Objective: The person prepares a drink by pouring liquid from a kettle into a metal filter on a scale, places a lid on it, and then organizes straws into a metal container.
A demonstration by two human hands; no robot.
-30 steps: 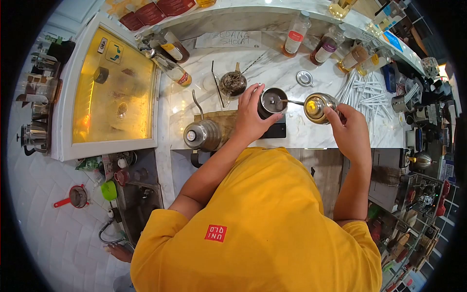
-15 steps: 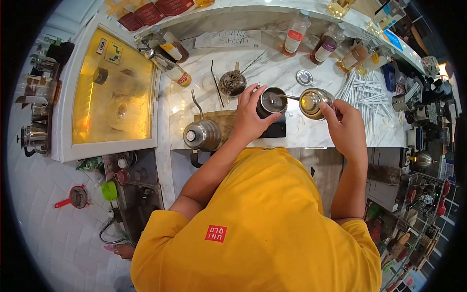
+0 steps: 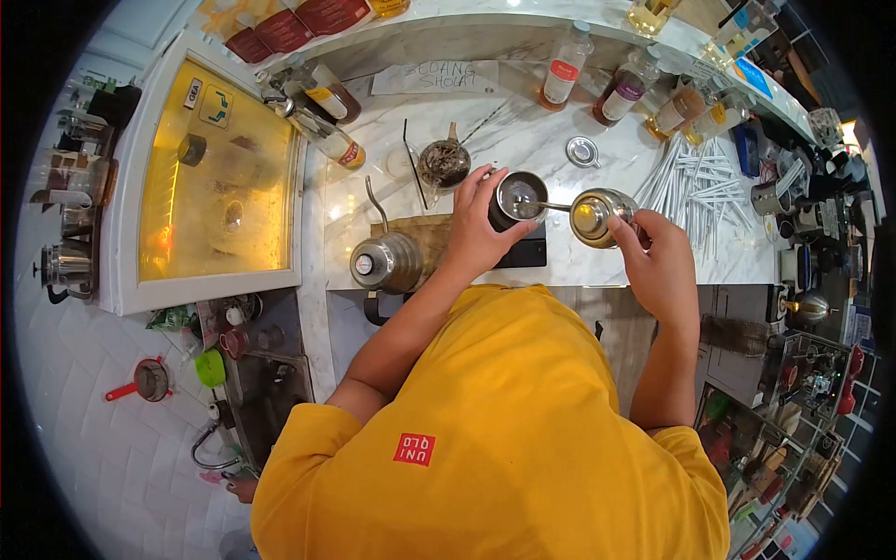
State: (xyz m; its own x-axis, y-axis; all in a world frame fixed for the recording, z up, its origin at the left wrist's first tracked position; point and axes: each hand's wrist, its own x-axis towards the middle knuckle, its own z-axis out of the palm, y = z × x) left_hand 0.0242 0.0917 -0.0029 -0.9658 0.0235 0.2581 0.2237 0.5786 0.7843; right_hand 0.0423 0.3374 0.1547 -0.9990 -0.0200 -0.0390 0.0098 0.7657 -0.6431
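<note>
Just right of a silver kettle point(image 3: 387, 261), the left hand point(image 3: 476, 229) wraps around a steel cup point(image 3: 521, 194) on a black scale point(image 3: 529, 254) on the counter point(image 3: 560, 140); the right hand point(image 3: 658, 257) grips a tilted brass kettle point(image 3: 595, 215), spout over the cup.

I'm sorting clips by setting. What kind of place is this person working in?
Probably a café bar: the right hand holds a gooseneck kettle at a metal cup steadied by the left hand, syrup bottles line the marble counter, and straws lie nearby.
</note>
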